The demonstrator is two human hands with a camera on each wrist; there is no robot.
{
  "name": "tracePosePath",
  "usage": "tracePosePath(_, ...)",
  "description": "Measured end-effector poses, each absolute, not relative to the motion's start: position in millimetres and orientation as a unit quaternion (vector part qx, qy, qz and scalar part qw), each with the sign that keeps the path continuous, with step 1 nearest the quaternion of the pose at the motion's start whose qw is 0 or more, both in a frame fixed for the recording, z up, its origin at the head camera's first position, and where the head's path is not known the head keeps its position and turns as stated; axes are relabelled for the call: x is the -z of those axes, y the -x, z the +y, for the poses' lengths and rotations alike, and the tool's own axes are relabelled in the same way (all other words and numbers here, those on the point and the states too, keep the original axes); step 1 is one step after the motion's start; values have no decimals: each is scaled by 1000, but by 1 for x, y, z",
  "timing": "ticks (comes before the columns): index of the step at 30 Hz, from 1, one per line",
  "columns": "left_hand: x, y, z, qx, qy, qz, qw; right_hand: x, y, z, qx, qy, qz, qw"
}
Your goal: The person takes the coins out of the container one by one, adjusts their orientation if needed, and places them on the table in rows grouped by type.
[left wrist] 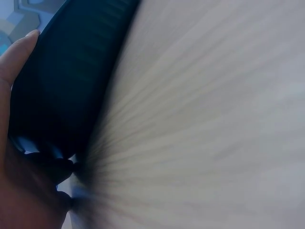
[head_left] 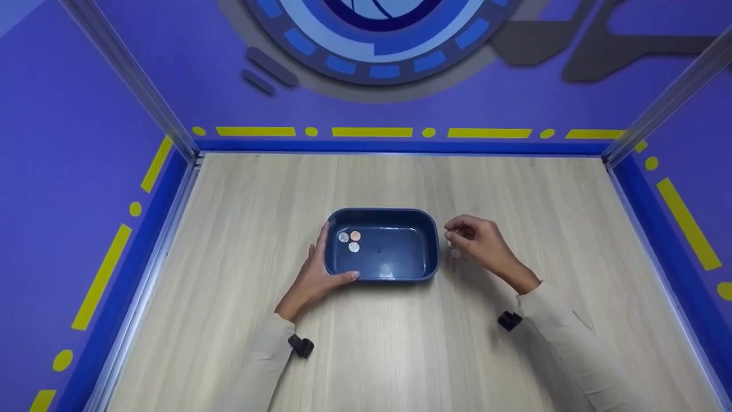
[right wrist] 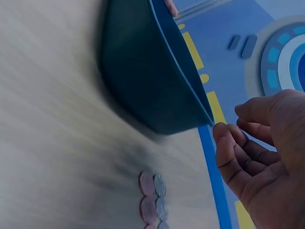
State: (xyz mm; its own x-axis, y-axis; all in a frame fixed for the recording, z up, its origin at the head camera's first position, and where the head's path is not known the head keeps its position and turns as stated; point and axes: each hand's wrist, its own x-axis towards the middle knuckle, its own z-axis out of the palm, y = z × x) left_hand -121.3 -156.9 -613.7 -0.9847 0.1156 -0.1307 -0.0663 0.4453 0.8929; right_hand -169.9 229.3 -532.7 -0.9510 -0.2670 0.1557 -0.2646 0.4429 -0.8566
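Note:
A dark blue plastic tub (head_left: 377, 217) with rounded corners stands upright on the table. My left hand (head_left: 315, 276) holds its left end, the thumb along the front rim and the fingers against the left wall. Inside, toward the left, lie two silver coins (head_left: 343, 237) and one copper coin (head_left: 355, 236). Just right of the tub my right hand (head_left: 477, 240) hovers with loosely bent fingers. No coin shows between thumb and fingertips in the right wrist view. Below that hand several copper coins (right wrist: 148, 209) and silver coins (right wrist: 162, 208) lie in two rows on the table.
The light wood table (head_left: 240, 229) meets a purple back wall (head_left: 171, 74) with yellow dashes. Purple side walls (head_left: 57, 171) and metal edge rails (head_left: 143, 292) flank it. A small black device (head_left: 301, 345) sits at the left wrist, another device (head_left: 509, 320) at the right.

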Motion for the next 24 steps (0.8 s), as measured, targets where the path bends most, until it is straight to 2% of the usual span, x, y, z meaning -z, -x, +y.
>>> tracePosePath(6,614,118,-160,-518,-18,851,88,547,183,218,513,180,838,36)
tracePosePath(15,616,118,-161,-519,-18,850,85,544,201,190,494,227,837,65)
tracePosePath(24,613,122,-157,-531,-25,843,81,542,220,167,463,270,842,69)
